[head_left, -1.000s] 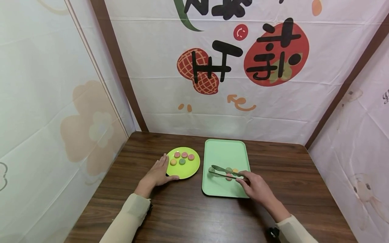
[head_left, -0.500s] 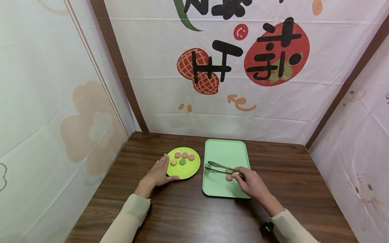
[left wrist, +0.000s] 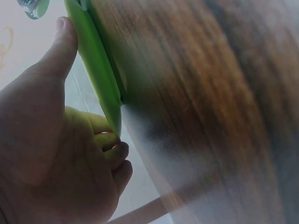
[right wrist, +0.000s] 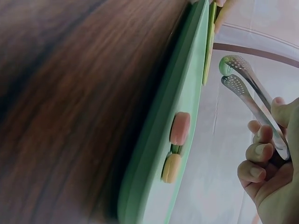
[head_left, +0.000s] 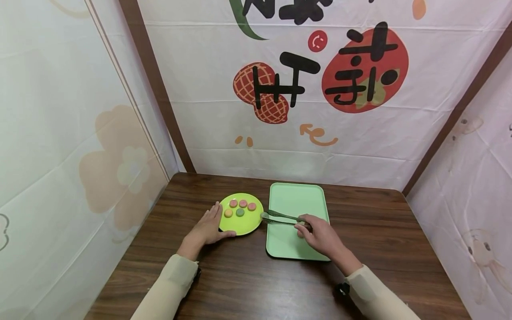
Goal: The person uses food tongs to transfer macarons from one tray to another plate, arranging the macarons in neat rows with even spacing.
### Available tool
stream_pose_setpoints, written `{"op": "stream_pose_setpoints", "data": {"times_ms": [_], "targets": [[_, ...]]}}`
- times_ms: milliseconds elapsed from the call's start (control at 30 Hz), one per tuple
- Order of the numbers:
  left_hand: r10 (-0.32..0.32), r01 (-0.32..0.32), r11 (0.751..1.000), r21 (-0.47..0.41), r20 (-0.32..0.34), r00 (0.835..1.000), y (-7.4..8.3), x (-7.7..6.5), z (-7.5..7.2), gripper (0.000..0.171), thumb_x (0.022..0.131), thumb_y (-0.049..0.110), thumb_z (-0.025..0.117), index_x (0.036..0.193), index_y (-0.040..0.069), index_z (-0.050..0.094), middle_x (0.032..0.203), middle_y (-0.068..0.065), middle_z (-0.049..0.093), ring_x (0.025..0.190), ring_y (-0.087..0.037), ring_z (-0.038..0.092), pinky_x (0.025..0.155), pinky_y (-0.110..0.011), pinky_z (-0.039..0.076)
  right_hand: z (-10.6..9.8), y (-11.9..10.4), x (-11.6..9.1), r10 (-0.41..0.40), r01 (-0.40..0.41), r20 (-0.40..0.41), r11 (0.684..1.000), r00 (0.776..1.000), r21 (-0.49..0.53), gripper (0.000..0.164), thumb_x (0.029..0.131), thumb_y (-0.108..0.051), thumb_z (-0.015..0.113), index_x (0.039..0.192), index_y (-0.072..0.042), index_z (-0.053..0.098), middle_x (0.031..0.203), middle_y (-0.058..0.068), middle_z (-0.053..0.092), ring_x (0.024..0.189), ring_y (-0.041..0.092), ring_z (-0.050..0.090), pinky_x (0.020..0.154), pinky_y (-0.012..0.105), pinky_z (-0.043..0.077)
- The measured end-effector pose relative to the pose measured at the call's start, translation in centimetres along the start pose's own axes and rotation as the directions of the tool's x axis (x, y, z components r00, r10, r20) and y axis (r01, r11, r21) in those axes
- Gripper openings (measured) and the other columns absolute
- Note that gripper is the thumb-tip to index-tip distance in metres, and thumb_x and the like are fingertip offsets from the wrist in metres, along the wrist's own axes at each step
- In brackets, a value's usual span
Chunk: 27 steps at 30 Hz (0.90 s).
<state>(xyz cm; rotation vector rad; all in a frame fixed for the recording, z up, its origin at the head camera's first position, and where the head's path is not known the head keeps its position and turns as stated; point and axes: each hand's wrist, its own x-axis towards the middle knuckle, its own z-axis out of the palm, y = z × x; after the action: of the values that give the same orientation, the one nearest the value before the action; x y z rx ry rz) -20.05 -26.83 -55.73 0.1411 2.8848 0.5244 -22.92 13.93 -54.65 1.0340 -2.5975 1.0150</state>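
Okay, landmark is the pale green tray [head_left: 296, 200], flat on a dark brown wooden table [head_left: 240, 284]. Right hand [head_left: 322, 235] sits above the tray's right part, thumb and fingers wrapped round the tongs [right wrist: 259, 88]. Tongs raised over the tray, perforated tips pointing left past its left rim, with a green macaron [right wrist: 226, 65] pinched between them. That macaron is off the tray, in the air by the gap between tray and plate, near the plate's right edge.

Yellow-green plate [head_left: 246, 226] just left of the tray. Left hand [head_left: 206, 228] at the plate's far side from the tray, thumb spread wide from extended fingers, touching the plate's rim; nothing lifted.

Five macarons on the plate, all left of the tray: three pink macarons [head_left: 243, 203] in the back row, a yellow macaron [head_left: 228, 213] and a second green macaron [head_left: 240, 212] nearer the person. Right wrist view, on the tray: a pink piece [right wrist: 180, 129], a yellow piece [right wrist: 171, 168], a green sliver [right wrist: 176, 149] mostly hidden between them. Behind the tray: white printed backdrop [head_left: 200, 146]. Cream sleeves [head_left: 164, 284] on both arms.
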Motion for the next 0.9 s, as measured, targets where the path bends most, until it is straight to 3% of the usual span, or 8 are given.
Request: {"op": "stream_pose_setpoints", "data": {"times_ms": [133,333,633,900], "targets": [[-0.003,0.003,1.0,0.001,-0.004,1.0,-0.1,0.0,0.0,0.122,0.096,0.067,0.071,0.167,-0.011,0.009,0.177,-0.03,0.003,0.164,-0.043,0.01,0.134,-0.054,0.013,0.3,-0.3,0.6,0.002,-0.003,0.021,1.0,1.0,0.016,0.029,0.109,-0.028,0.068,0.124,-0.004,0.074,0.082,-0.005,0.073,0.067,-0.006,0.061,0.065,0.029,0.057],[-0.002,0.002,1.0,0.005,-0.006,1.0,-0.2,0.1,0.1,0.122,0.096,0.067,0.071,0.167,-0.011,0.009,0.176,-0.03,0.004,0.164,-0.044,0.011,0.134,-0.054,0.014,0.7,-0.5,1.5,-0.021,0.021,0.028,0.999,0.999,-0.027,0.025,0.108,-0.03,0.069,0.118,-0.008,0.075,0.084,-0.014,0.063,0.066,-0.003,0.053,0.062,0.025,0.051],[-0.002,0.002,1.0,0.01,0.002,1.0,-0.2,0.2,0.3,0.122,0.096,0.067,0.071,0.167,-0.012,0.01,0.176,-0.031,0.004,0.164,-0.044,0.011,0.134,-0.054,0.013,1.4,-0.7,2.8,0.009,-0.004,0.054,0.996,0.999,-0.086,0.028,0.107,-0.029,0.07,0.123,-0.007,0.076,0.104,0.001,0.076,0.086,0.011,0.073,0.076,0.036,0.063],[0.006,-0.006,1.0,0.013,0.001,1.0,-0.2,0.2,0.1,0.123,0.096,0.067,0.07,0.167,-0.012,0.01,0.176,-0.031,0.004,0.164,-0.045,0.011,0.134,-0.055,0.013,2.0,-0.8,3.8,0.011,-0.004,0.075,0.995,0.997,-0.103,0.033,0.108,-0.032,0.068,0.124,-0.003,0.075,0.101,0.004,0.076,0.082,0.014,0.072,0.072,0.037,0.062]]}}
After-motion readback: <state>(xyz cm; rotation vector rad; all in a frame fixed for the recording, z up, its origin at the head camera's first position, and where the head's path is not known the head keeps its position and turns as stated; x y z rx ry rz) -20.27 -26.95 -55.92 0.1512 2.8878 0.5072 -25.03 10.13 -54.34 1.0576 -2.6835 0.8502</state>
